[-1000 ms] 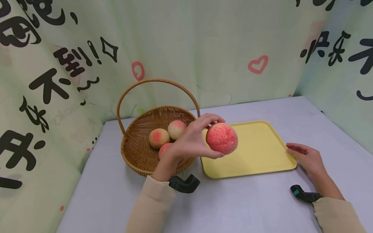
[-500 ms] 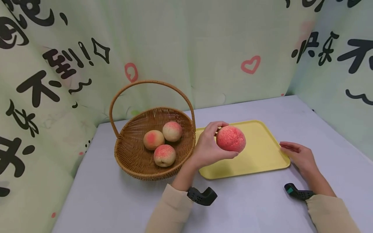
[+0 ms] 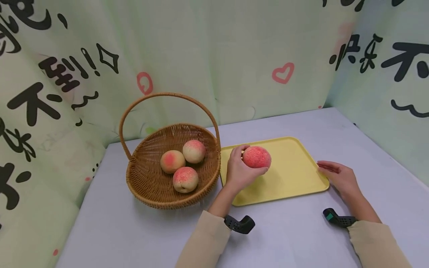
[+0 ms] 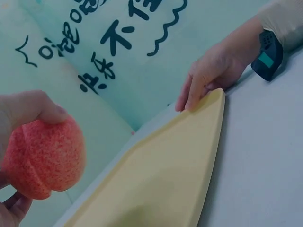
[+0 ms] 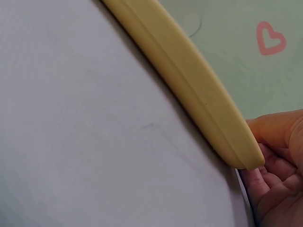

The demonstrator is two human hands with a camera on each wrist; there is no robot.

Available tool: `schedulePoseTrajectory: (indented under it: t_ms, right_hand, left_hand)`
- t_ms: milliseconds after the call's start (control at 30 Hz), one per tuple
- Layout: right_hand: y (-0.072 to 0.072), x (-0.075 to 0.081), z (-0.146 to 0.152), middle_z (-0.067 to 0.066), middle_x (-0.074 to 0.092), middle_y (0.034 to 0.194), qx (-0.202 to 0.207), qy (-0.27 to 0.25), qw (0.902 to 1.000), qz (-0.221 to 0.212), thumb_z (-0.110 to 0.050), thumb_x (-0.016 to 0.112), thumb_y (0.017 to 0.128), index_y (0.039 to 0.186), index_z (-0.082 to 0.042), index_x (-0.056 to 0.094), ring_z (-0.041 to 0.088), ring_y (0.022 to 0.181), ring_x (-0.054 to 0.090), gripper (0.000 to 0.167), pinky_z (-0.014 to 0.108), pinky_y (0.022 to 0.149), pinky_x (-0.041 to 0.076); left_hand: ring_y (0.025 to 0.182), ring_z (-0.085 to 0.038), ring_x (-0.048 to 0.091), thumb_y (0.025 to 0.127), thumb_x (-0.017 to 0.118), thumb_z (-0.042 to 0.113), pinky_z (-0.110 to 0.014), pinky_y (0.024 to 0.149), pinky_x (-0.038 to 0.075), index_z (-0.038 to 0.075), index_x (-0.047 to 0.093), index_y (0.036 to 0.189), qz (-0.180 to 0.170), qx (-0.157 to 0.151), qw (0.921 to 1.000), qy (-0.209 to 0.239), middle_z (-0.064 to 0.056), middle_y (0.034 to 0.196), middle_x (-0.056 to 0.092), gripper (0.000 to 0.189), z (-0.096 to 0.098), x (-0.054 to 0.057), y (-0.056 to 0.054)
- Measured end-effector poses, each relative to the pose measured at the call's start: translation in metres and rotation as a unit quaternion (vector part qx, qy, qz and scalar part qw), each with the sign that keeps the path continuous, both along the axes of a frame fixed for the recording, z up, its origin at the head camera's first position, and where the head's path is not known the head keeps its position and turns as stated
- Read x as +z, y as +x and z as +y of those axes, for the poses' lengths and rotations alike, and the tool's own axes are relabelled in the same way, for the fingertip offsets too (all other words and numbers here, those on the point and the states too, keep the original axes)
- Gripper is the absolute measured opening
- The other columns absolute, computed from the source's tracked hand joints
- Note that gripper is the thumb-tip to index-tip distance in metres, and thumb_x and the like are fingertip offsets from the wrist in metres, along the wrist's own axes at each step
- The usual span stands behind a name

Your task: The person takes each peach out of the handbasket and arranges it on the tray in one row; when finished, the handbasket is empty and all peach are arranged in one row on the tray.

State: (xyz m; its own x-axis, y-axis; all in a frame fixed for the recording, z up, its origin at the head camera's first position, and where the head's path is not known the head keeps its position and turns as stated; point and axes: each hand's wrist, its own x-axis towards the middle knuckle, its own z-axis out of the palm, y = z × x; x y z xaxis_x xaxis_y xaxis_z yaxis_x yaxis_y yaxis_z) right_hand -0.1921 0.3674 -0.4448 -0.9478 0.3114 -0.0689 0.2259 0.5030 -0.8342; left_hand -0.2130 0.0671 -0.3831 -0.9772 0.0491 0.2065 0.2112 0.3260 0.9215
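In the head view my left hand holds a pinkish-red peach between thumb and fingers, above the left part of a yellow tray. The left wrist view shows the same peach from the side, with a crease down it and the thumb across its top. My right hand grips the tray's right edge near the front corner. Its curled fingers show at the tray rim in the right wrist view. A wicker basket with three peaches stands left of the tray.
The basket's tall arched handle rises above its rim. White cloth covers the table. A pale green printed curtain hangs behind and at both sides. Each wrist wears a black device.
My left hand has moved right with the peach, from beside the basket to over the tray, and lower. The basket's three peaches have come into full view. My right hand keeps its place on the tray.
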Motion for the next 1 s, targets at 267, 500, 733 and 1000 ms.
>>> schedulePoseTrajectory:
  t_ms: [267,500,733,1000]
  right_hand:
    - [-0.003,-0.002,-0.003,0.022,0.049,0.126,-0.010,0.000,0.9999,-0.008,-0.037,0.053,0.092,0.131,0.001,0.047,0.008,0.097,0.048,0.055,0.009,0.069,0.044]
    - [-0.001,-0.002,0.000,0.021,0.049,0.126,-0.013,0.006,0.9998,-0.012,-0.038,0.053,0.091,0.131,0.001,0.047,0.011,0.097,0.048,0.056,0.009,0.067,0.043]
    - [0.003,0.002,-0.001,0.023,0.048,0.127,-0.006,-0.005,1.0000,-0.002,-0.034,0.053,0.092,0.131,0.003,0.046,0.003,0.092,0.048,0.054,0.008,0.067,0.043]
    - [0.002,0.001,-0.002,0.022,0.049,0.126,-0.006,0.004,1.0000,0.002,-0.034,0.052,0.093,0.130,0.002,0.047,0.008,0.096,0.049,0.052,0.009,0.069,0.043]
  left_hand:
    - [0.102,-0.017,0.051,0.058,0.086,0.021,-0.033,0.082,0.046,0.012,0.050,0.116,-0.055,0.126,0.9896,0.043,-0.001,0.112,0.049,0.068,0.004,-0.021,-0.022]
    - [0.102,-0.022,0.053,0.061,0.083,0.016,-0.036,0.081,0.047,0.008,0.045,0.120,-0.069,0.131,0.9840,0.099,-0.006,0.114,0.051,0.070,0.004,-0.031,-0.034]
    - [0.101,-0.022,0.053,0.060,0.082,0.013,-0.036,0.081,0.047,0.007,0.045,0.121,-0.073,0.141,0.9804,0.117,-0.008,0.113,0.052,0.071,0.006,-0.031,-0.039]
    - [0.104,-0.023,0.052,0.060,0.083,0.016,-0.037,0.084,0.046,0.008,0.044,0.124,-0.082,0.158,0.9780,0.109,-0.009,0.116,0.051,0.075,0.008,-0.033,-0.039]
